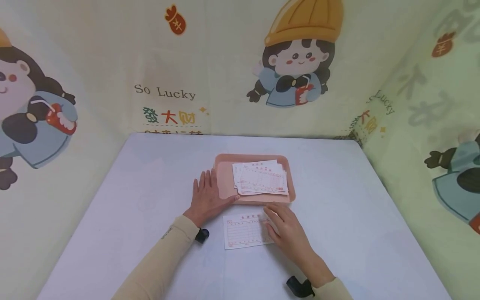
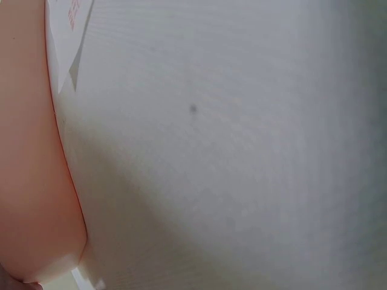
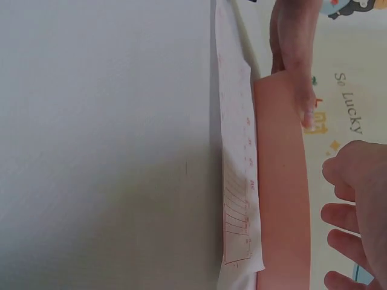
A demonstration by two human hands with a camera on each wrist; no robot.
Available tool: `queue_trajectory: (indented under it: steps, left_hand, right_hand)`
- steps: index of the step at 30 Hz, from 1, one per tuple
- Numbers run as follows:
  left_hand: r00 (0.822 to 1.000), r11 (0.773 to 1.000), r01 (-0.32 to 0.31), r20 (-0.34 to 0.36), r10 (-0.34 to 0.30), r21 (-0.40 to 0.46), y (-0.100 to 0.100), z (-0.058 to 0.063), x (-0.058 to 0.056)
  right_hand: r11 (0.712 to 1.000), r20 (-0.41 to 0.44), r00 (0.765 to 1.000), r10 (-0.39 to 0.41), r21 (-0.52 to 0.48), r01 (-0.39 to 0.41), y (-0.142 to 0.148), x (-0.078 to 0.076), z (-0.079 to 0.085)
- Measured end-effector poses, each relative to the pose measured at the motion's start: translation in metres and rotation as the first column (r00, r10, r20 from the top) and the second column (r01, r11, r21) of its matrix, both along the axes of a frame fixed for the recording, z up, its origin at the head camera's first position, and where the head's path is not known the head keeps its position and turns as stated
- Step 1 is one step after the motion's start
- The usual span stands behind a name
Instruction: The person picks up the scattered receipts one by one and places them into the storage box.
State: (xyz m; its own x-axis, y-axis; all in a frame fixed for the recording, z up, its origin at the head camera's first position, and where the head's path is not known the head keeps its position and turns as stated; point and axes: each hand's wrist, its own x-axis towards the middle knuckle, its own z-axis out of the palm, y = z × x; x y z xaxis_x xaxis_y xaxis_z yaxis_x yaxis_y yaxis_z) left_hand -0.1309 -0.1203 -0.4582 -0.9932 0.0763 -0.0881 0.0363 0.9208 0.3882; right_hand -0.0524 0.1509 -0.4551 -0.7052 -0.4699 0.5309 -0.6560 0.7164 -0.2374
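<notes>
A pink rectangular tray [image 1: 226, 177] holds a loose stack of printed paper slips [image 1: 262, 180]. My left hand [image 1: 207, 199] rests at the tray's left side, fingers straight and thumb along the near edge. One more slip [image 1: 243, 234], white with a red printed grid, lies on the table just in front of the tray. Over its right end hovers my right hand [image 1: 288, 229], fingers loosely bent, with nothing seen in them. From the right wrist view, this slip [image 3: 237, 175] lies beside the tray's wall [image 3: 284, 199], and the right fingers [image 3: 341, 216] are apart from it.
A white table [image 1: 150, 179] spreads around the tray. Behind it and to the right hangs a pale cloth [image 1: 225, 62] printed with cartoon figures. Black wrist cameras [image 1: 299, 287] sit below the hands.
</notes>
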Motion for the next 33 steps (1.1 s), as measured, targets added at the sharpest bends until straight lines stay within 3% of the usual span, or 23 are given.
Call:
queue_trajectory:
  steps: [9,15,27,33]
  left_hand:
    - [1.000,1.000,0.004,-0.005,-0.004,-0.011,-0.001,0.000,0.001]
    - [1.000,1.000,0.003,-0.013,-0.003,-0.004,-0.001,0.001,0.002]
    - [1.000,1.000,-0.003,0.005,0.003,-0.016,-0.001,-0.001,0.001]
    - [1.000,1.000,-0.007,0.002,0.007,-0.009,-0.002,-0.001,0.001]
  right_hand:
    - [1.000,0.029,0.999,-0.013,0.018,0.013,0.000,0.007,-0.002]
    - [0.999,0.035,0.999,0.027,0.021,-0.028,0.001,0.010,-0.011]
    - [0.990,0.164,0.981,0.106,0.073,-0.120,-0.003,0.016,-0.017]
    - [0.983,0.186,0.973,0.133,0.098,-0.153,-0.003,0.016,-0.019]
